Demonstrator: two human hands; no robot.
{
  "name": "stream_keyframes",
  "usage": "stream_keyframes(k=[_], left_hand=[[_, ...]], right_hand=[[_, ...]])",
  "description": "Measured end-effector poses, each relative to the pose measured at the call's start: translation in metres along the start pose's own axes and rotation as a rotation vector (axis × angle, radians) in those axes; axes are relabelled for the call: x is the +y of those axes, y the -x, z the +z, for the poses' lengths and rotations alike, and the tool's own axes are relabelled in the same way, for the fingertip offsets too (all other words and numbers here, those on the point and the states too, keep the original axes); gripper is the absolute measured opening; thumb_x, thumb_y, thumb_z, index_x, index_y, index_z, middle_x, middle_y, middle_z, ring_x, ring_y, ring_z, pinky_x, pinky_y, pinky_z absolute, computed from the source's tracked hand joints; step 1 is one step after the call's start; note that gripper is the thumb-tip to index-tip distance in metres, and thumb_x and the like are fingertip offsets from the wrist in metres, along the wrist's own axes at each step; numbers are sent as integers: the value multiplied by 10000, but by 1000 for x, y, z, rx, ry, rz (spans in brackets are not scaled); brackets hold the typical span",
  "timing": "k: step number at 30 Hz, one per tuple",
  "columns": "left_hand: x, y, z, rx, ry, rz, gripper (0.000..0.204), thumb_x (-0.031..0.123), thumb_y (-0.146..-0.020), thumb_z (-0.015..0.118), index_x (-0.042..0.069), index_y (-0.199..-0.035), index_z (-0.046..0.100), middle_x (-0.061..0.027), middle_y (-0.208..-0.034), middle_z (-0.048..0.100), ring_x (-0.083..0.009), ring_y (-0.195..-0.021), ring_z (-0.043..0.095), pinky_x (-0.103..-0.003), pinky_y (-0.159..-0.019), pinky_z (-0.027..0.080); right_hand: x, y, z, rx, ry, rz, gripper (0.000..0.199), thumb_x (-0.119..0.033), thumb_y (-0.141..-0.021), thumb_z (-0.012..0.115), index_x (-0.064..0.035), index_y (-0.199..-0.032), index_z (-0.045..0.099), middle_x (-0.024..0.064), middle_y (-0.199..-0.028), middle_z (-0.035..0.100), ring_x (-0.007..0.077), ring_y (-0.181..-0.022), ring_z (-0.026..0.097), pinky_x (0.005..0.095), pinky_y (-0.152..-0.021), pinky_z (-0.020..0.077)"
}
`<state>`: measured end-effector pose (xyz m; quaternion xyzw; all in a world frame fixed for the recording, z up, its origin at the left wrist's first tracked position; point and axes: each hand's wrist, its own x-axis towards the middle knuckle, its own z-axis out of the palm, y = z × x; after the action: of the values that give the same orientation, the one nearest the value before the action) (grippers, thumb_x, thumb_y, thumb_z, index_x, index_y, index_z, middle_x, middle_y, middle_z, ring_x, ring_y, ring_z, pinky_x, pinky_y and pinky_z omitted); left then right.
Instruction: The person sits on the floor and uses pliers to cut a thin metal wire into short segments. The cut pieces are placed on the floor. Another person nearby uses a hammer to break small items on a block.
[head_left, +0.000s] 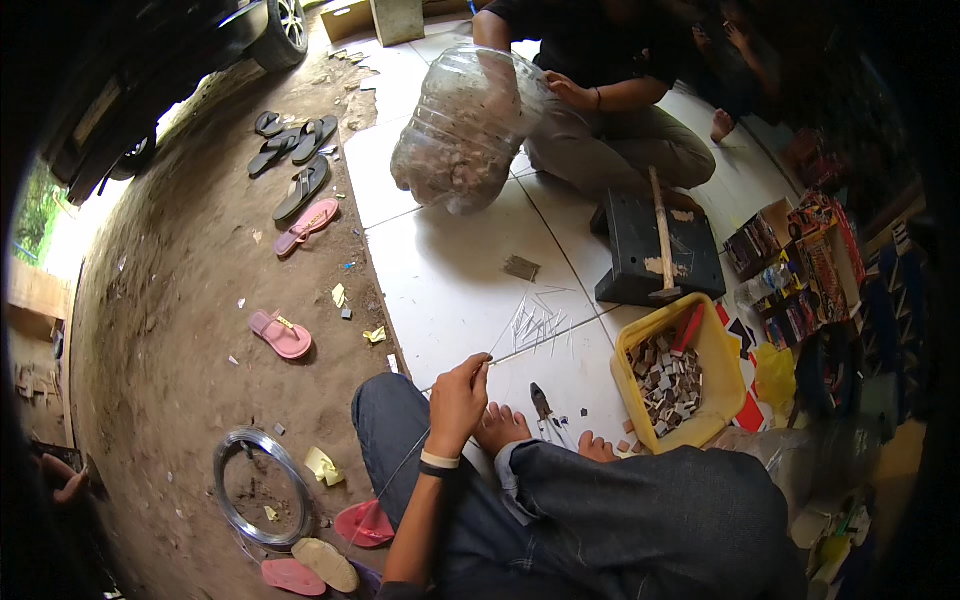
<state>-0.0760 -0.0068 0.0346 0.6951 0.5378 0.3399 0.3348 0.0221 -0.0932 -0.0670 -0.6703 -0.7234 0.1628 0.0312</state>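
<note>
My left hand (458, 405), with a white and a black band at its wrist, pinches a thin metal wire (403, 466) above the floor by my foot. The wire trails back past my left knee toward a silver wire coil (224, 470) on the dirt. Cut wire pieces (540, 325) lie loose on the white tiles ahead, with a small bundle of short pieces (521, 267) just beyond. Dark-jawed pliers (541, 402) rest on the tile beside my foot. My right hand is out of sight.
A yellow tub (628, 385) of small brown and pale pieces stands right. Beyond it, a hammer (663, 235) lies across a black stool (625, 270). Opposite, a seated person reaches into a large clear plastic bottle (425, 130). Sandals (282, 335) lie on the dirt.
</note>
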Motion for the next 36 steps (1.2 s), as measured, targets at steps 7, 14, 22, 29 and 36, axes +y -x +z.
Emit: stream_keyframes(k=[7, 14, 22, 29, 36], left_hand=[[-1, -20, 15, -3, -16, 97, 212, 154, -1027, 589, 35, -1163, 702, -239, -753, 674, -397, -664, 673, -438, -620, 500], [7, -18, 24, 27, -62, 84, 262, 175, -1049, 559, 43, -1255, 654, -254, -807, 692, -447, -748, 684, -513, -659, 525], [-1, -5, 37, 73, 81, 97, 222, 86, -1021, 602, 53, -1228, 675, -157, -669, 657, -227, -524, 637, -356, -507, 454], [-17, -3, 48, 86, 260, 27, 177, 84, -992, 641, -7, -1106, 742, -120, -815, 771, -122, -549, 663, -273, -516, 506], [-8, -2, 46, 47, 361, -152, 198, 110, -993, 648, -29, -1090, 750, -119, -856, 786, -157, -546, 695, -281, -503, 533]], right_hand=[[91, 84, -78, -503, 64, 681, 477, -321, -940, 635, -65, -1314, 487, 182, -1317, 557, 401, -1274, 535, 581, -956, 485], [88, 68, -89, -485, 80, 627, 709, -380, -891, 730, -5, -1406, 418, 230, -1345, 541, 446, -1289, 542, 596, -966, 491], [130, 58, -82, -471, -179, 528, 430, -321, -908, 697, 14, -1175, 652, 213, -1066, 733, 356, -1048, 717, 484, -886, 540], [142, 36, -68, -249, -997, 483, 381, -327, -1023, 621, 26, -1149, 689, 165, -999, 755, 248, -950, 734, 395, -823, 559], [91, 10, -93, -24, -1361, 416, 426, -316, -1059, 595, 49, -1279, 617, 155, -1179, 728, 220, -1081, 706, 360, -910, 543]])
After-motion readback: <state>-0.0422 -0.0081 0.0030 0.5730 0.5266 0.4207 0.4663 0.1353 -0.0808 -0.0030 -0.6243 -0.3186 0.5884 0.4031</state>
